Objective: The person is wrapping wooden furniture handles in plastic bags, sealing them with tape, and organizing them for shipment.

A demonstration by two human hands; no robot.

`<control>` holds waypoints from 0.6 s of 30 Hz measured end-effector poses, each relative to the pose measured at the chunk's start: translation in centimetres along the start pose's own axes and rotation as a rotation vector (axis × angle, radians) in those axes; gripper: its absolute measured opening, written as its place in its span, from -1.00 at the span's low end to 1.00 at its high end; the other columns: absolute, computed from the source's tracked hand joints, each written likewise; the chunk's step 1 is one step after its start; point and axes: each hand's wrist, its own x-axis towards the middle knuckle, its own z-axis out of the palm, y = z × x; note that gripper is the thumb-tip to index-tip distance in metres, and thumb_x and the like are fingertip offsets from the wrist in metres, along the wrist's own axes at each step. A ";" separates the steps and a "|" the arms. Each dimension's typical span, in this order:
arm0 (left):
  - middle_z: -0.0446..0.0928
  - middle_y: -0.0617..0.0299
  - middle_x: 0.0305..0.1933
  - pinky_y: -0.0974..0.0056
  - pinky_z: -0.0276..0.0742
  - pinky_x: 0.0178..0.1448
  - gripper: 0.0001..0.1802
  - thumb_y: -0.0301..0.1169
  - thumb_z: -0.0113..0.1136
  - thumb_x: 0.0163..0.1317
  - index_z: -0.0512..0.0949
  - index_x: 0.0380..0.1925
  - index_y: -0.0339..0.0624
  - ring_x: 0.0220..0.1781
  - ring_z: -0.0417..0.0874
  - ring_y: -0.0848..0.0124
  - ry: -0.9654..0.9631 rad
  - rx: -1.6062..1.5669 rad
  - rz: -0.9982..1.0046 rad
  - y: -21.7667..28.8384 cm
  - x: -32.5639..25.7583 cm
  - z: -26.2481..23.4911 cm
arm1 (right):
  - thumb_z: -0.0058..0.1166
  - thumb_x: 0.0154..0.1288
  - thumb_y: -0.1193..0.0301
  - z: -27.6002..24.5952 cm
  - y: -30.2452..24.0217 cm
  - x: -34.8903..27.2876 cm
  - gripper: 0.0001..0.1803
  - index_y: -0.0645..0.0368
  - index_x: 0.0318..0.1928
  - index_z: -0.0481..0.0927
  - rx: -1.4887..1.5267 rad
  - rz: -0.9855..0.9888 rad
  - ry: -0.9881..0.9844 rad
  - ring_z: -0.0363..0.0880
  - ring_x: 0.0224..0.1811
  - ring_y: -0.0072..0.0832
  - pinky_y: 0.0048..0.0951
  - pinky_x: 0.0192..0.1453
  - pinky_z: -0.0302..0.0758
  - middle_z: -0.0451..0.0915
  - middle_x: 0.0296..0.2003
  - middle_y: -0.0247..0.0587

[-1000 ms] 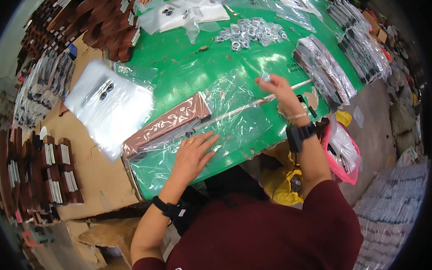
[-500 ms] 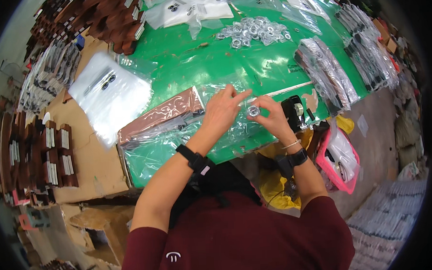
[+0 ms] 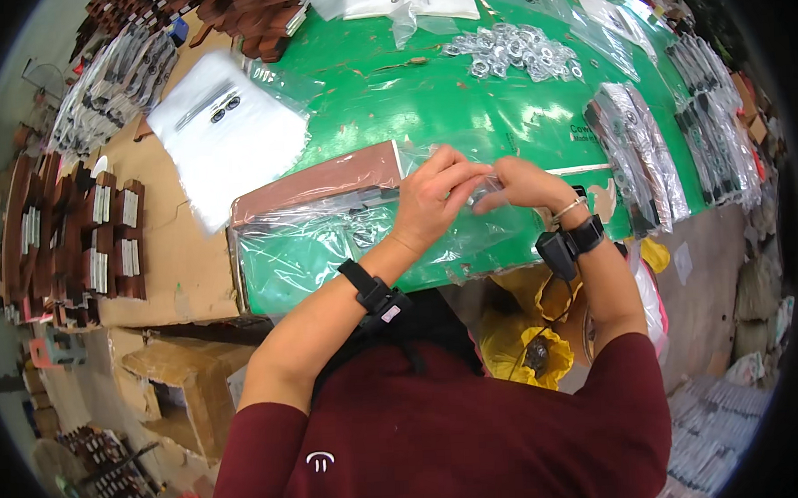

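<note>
A long clear plastic bag point(image 3: 318, 239) lies on the green tabletop with a reddish-brown wooden board point(image 3: 325, 181) inside, beside dark parts that are hard to make out. At the bag's right end my left hand point(image 3: 432, 199) pinches the film between thumb and fingers. My right hand point(image 3: 532, 186) meets it there, fingers curled and thumb pointing left against the bag's end. Whatever sits between the right fingers is hidden by the hand and the shiny film. Farther back lies a pile of small silvery rings point(image 3: 524, 52).
White printed bags point(image 3: 229, 132) are stacked at the left. Wrapped boards point(image 3: 635, 154) lie on the right. Brown boards point(image 3: 105, 235) are piled on cardboard at far left. Yellow bags point(image 3: 528, 355) hang below the table's front edge.
My right hand has moved in to meet the left at the bag's end; the silvery ring it held between thumb and finger no longer shows clearly. The whole view has shifted.
</note>
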 end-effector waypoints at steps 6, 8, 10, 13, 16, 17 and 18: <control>0.57 0.15 -0.28 0.22 0.55 -0.23 -0.80 -0.50 0.33 0.24 0.76 -0.14 -0.05 -0.28 0.66 0.23 0.039 -0.095 0.013 0.2 0.0 1.0 | 0.23 0.32 0.37 3.9 2.2 4.2 -0.76 0.27 -0.10 0.65 0.607 -0.231 0.041 0.60 -0.19 -0.43 -0.28 -0.04 0.58 0.65 -0.28 -0.16; 0.57 0.18 -0.23 0.18 0.57 -0.22 -0.81 -0.45 0.31 0.26 0.73 -0.13 -0.03 -0.25 0.67 0.19 0.014 -0.083 -0.005 0.5 -0.1 1.0 | 0.19 0.33 0.42 4.2 1.7 3.9 -0.71 0.26 0.02 0.63 0.475 -0.225 0.048 0.60 -0.10 -0.42 -0.30 0.05 0.58 0.65 -0.10 -0.14; 0.57 0.21 -0.19 0.14 0.60 -0.20 -0.83 -0.41 0.29 0.28 0.70 -0.12 -0.01 -0.22 0.69 0.15 -0.016 -0.072 -0.019 0.4 -0.4 0.9 | 0.16 0.34 0.46 4.0 1.1 4.1 -0.64 0.25 0.13 0.61 0.344 -0.220 0.062 0.60 0.00 -0.42 -0.32 0.14 0.57 0.65 0.08 -0.13; 0.64 0.27 -0.10 0.14 0.60 -0.10 -0.71 -0.37 0.34 0.25 0.69 0.00 0.09 -0.08 0.70 0.24 -0.166 0.051 0.125 1.0 -1.5 0.5 | 0.15 0.42 0.34 4.0 0.2 4.7 -0.58 0.27 0.20 0.60 0.919 -0.411 -0.155 0.61 0.18 -0.29 -0.27 0.34 0.52 0.63 0.21 -0.08; 0.65 0.33 -0.04 0.14 0.62 -0.06 -0.68 -0.37 0.35 0.24 0.67 0.02 0.12 -0.04 0.69 0.25 -0.208 0.020 0.175 2.6 -2.5 -1.9 | 0.15 0.46 0.28 5.5 2.2 4.0 -0.52 0.30 0.26 0.57 1.076 -0.240 -0.113 0.58 0.27 -0.33 -0.29 0.40 0.49 0.61 0.25 -0.04; 0.65 0.35 -0.03 0.16 0.62 -0.07 -0.70 -0.37 0.35 0.24 0.68 -0.01 0.11 -0.06 0.69 0.25 -0.186 0.079 0.170 2.3 -3.1 -3.9 | 0.10 0.52 0.23 4.2 0.5 3.0 -0.50 0.37 0.26 0.54 0.904 -0.153 -0.070 0.60 0.26 -0.26 -0.26 0.39 0.51 0.59 0.25 0.03; 0.65 0.36 -0.02 0.17 0.62 -0.07 -0.72 -0.38 0.35 0.23 0.69 -0.03 0.09 -0.07 0.69 0.25 -0.172 0.123 0.174 2.0 -3.7 -5.8 | 0.10 0.52 0.23 4.2 0.4 1.9 -0.50 0.37 0.26 0.54 0.909 -0.144 -0.064 0.60 0.26 -0.26 -0.26 0.39 0.51 0.59 0.25 0.03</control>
